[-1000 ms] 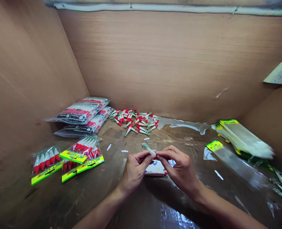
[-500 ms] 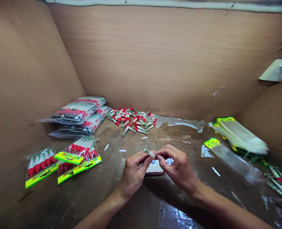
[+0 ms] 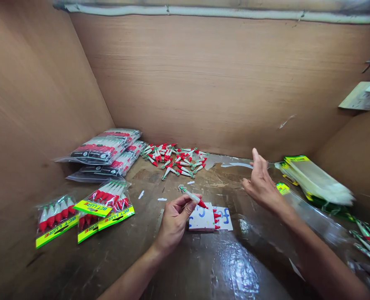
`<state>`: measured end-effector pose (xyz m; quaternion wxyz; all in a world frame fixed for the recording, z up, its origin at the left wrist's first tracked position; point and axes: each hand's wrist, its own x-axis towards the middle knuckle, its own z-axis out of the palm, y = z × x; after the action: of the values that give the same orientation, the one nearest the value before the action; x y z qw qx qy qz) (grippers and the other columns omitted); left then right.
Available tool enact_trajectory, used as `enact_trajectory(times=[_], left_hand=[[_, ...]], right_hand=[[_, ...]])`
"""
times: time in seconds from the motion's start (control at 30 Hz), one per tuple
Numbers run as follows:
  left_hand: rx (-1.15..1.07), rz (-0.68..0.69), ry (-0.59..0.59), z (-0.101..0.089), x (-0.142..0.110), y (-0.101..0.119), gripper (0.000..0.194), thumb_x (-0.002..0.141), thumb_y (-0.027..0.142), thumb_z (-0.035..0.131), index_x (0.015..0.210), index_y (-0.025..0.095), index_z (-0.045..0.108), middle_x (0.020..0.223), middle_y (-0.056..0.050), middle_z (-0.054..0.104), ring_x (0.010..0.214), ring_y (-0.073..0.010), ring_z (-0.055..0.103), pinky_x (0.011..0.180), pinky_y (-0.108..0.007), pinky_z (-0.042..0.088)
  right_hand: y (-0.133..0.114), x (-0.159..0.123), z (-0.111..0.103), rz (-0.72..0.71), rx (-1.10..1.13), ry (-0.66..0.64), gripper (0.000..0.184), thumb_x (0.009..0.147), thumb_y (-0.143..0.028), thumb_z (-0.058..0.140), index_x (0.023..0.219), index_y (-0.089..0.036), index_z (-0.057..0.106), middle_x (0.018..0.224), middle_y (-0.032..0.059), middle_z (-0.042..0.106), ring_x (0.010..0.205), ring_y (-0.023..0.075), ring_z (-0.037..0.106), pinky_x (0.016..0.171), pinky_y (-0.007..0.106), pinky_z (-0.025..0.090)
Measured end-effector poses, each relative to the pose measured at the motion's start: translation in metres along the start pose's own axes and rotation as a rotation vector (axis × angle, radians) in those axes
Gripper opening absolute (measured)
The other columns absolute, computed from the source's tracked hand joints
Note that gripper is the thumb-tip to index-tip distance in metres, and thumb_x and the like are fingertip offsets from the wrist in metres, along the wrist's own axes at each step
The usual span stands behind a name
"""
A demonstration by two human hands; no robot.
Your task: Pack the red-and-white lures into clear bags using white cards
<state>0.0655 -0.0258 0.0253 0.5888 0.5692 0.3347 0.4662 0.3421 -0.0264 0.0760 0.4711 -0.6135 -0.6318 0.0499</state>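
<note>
Left hand (image 3: 173, 220) is pinching a red-and-white lure (image 3: 192, 196) between thumb and fingertips, with a white card (image 3: 200, 220) on the table just to its right. Right hand (image 3: 261, 183) is spread open, empty, near the clear bag stack (image 3: 316, 180) on its right.

The lure (image 3: 191, 196) in the left hand (image 3: 173, 220) is white with a red tip and a green, glittery end. Just right of it, the card (image 3: 203, 217) is white with blue lettering. Beyond the card, the loose lures (image 3: 172, 160) are red and white with green ends. Left of the card, the packed bags (image 3: 105, 199) are clear with yellow-green headers printed in red. The surface (image 3: 172, 266) and walls (image 3: 222, 83) are brown.
</note>
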Motion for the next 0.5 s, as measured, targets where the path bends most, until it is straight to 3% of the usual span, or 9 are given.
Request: enact_trajectory(times=[0.07,0.13,0.2,0.3,0.37,0.43,0.5], left_hand=[[0.033,0.035,0.004,-0.001,0.002,-0.002,0.025,0.09,0.038,0.067,0.099,0.018,0.078,0.123,-0.01,0.068,0.116,-0.0264,0.06,0.093,-0.031,0.049],[0.075,0.078,-0.003,-0.001,0.003,-0.004,0.024,0.089,0.037,0.067,0.101,0.019,0.077,0.131,-0.011,0.063,0.123,-0.0284,0.055,0.097,-0.034,0.047],[0.122,0.1,-0.016,-0.001,0.004,-0.006,0.025,0.09,0.037,0.065,0.103,0.019,0.077,0.135,-0.012,0.06,0.127,-0.0296,0.053,0.1,-0.036,0.046],[0.219,0.102,-0.071,-0.003,0.005,-0.011,0.035,0.094,0.04,0.059,0.12,0.02,0.07,0.139,-0.013,0.057,0.127,-0.0299,0.053,0.102,-0.04,0.046],[0.408,0.117,-0.141,-0.007,0.005,-0.016,0.054,0.089,0.043,0.064,0.139,0.022,0.054,0.145,-0.012,0.052,0.132,-0.0309,0.05,0.107,-0.044,0.042],[0.691,0.169,-0.219,-0.013,0.003,-0.023,0.082,0.078,0.043,0.076,0.149,0.026,0.039,0.152,-0.011,0.043,0.14,-0.0335,0.038,0.114,-0.051,0.032],[0.932,0.224,-0.3,-0.018,0.001,-0.029,0.096,0.071,0.038,0.081,0.152,0.029,0.031,0.156,-0.009,0.037,0.144,-0.0347,0.031,0.117,-0.056,0.024]], right_hand=[[-0.005,-0.007,0.006,0.02,0.2,-0.302,0.07,0.084,-0.035,0.068,0.147,-0.021,0.04,0.141,0.0156,0.048,0.116,0.0267,0.056,0.097,0.043,0.047],[-0.018,-0.024,0.024,0.1,0.502,-0.7,0.05,0.09,-0.041,0.061,0.136,-0.022,0.054,0.126,0.0118,0.062,0.105,0.0222,0.062,0.089,0.038,0.051],[-0.031,-0.041,0.044,0.21,0.733,-0.903,0.041,0.091,-0.047,0.06,0.121,-0.018,0.066,0.105,0.0092,0.07,0.084,0.0175,0.065,0.076,0.032,0.053],[-0.033,-0.047,0.058,0.33,0.86,-0.863,0.04,0.088,-0.05,0.064,0.105,-0.014,0.071,0.084,0.0058,0.07,0.062,0.0115,0.058,0.063,0.027,0.049],[-0.021,-0.035,0.049,0.337,0.806,-0.765,0.039,0.087,-0.048,0.066,0.105,-0.014,0.072,0.084,0.0062,0.071,0.062,0.0115,0.058,0.063,0.027,0.049],[-0.005,-0.017,0.028,0.3,0.608,-0.689,0.036,0.086,-0.045,0.066,0.105,-0.016,0.073,0.085,0.0064,0.072,0.064,0.0132,0.06,0.065,0.027,0.048],[0.011,-0.001,0.004,0.215,0.259,-0.688,0.027,0.084,-0.041,0.067,0.097,-0.019,0.076,0.079,0.0046,0.073,0.065,0.0147,0.061,0.063,0.026,0.044]])
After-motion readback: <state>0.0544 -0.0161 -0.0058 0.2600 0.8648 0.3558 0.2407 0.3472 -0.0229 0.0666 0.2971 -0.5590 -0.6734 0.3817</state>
